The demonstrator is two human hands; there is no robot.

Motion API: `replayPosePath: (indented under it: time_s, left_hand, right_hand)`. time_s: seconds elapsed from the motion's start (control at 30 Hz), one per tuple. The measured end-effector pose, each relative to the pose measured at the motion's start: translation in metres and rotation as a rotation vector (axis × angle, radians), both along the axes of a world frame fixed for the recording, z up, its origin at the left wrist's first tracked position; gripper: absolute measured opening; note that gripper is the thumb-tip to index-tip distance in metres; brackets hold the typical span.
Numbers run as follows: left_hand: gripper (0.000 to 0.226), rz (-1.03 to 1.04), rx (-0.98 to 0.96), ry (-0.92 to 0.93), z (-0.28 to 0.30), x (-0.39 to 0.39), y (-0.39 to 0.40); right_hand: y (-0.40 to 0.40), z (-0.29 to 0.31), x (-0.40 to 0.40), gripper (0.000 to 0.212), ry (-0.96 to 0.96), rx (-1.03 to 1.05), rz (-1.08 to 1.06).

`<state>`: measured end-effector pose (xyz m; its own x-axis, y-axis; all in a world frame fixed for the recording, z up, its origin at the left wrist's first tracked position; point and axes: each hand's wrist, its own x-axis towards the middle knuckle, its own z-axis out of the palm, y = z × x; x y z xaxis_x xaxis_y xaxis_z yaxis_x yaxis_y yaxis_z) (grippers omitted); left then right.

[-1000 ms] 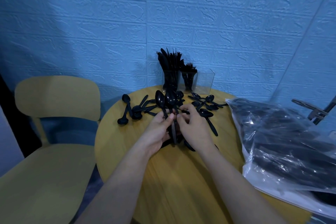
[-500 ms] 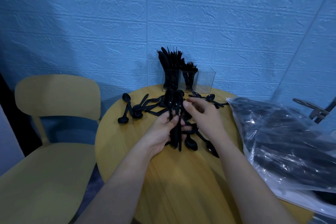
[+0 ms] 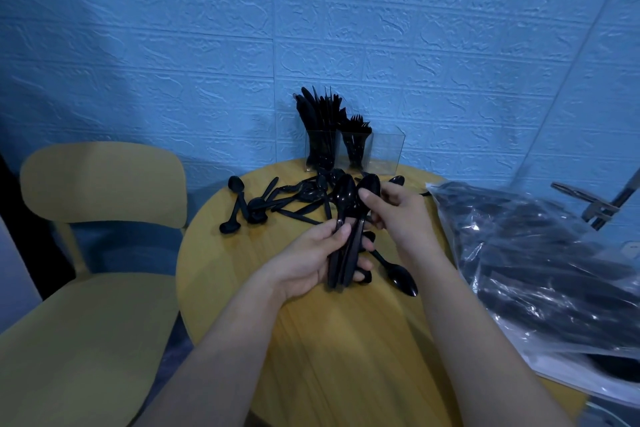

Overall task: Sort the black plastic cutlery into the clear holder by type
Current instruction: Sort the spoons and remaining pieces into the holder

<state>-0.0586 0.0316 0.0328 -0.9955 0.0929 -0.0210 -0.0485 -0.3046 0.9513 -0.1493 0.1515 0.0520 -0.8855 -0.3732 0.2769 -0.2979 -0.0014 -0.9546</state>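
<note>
Table (image 3: 346,340), round and yellow, carries a plastic bag (image 3: 540,270) at its right edge and a clear holder (image 3: 384,152) at the far edge. Left hand (image 3: 311,260) grasps a spoon bundle (image 3: 346,236) near the middle; right hand (image 3: 401,215) pinches its bowls.

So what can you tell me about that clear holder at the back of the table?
The clear holder stands upright at the table's far edge by the blue wall. It looks like transparent plastic with three compartments: the left is packed with knives, the middle holds forks, the right looks empty. No hand touches it.
</note>
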Motion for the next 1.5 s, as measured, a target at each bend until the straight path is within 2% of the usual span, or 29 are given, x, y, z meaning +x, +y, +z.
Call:
replayPosePath:
  time_s: [0.13,0.27,0.4,0.5,0.6,0.7,0.8,0.87,0.93,1.0,1.13,1.33,1.43,1.5]
  left_hand:
    - [0.031,-0.031,0.066,-0.048,-0.001,-0.001,0.001]
    - [0.034,-0.037,0.034,-0.084,-0.003,-0.002,0.002]
    - [0.022,0.004,-0.020,-0.094,-0.006,-0.004,-0.001]
    - [0.020,0.168,0.074,-0.106,-0.006,-0.006,-0.010]
    - [0.022,0.332,0.170,-0.106,-0.006,-0.008,-0.018]
    - [0.024,0.411,0.225,-0.103,-0.007,-0.008,-0.020]
    - [0.025,0.428,0.232,-0.105,-0.006,-0.008,-0.019]
    - [0.024,0.430,0.219,-0.103,-0.006,-0.008,-0.019]
    - [0.024,0.429,0.199,-0.098,-0.007,-0.008,-0.019]
    - [0.024,0.432,0.170,-0.093,-0.007,-0.007,-0.019]
    - [0.025,0.440,0.151,-0.102,-0.006,-0.007,-0.019]
    - [0.024,0.409,0.124,-0.099,-0.007,-0.007,-0.019]
    - [0.024,0.401,0.124,-0.098,-0.007,-0.008,-0.019]
    - [0.024,0.398,0.109,-0.100,-0.007,-0.007,-0.019]
  right_hand:
    - [-0.010,-0.005,0.002,0.013,0.057,-0.005,-0.024]
    - [-0.019,-0.014,-0.002,0.015,0.138,0.122,-0.088]
    - [-0.010,-0.006,-0.003,0.032,0.278,0.324,-0.098]
    - [0.008,0.002,-0.011,0.020,0.266,0.464,-0.097]
    - [0.022,-0.002,-0.017,0.014,0.260,0.764,-0.086]
    - [0.022,-0.008,-0.017,0.025,0.252,0.907,0.024]
    - [0.018,-0.013,-0.016,0.042,0.170,0.928,0.001]
    - [0.016,-0.017,-0.016,0.042,0.127,0.972,-0.023]
    - [0.014,-0.019,-0.018,0.028,0.088,0.928,-0.046]
    - [0.014,-0.017,-0.019,0.014,0.033,0.799,-0.073]
    - [0.018,-0.009,-0.020,0.003,0.036,0.495,-0.192]
    - [0.025,-0.003,-0.023,0.007,0.265,0.163,-0.504]
    - [0.027,0.001,-0.021,0.006,0.305,-0.005,-0.519]
    - [0.027,0.005,-0.019,0.011,0.272,-0.067,-0.434]
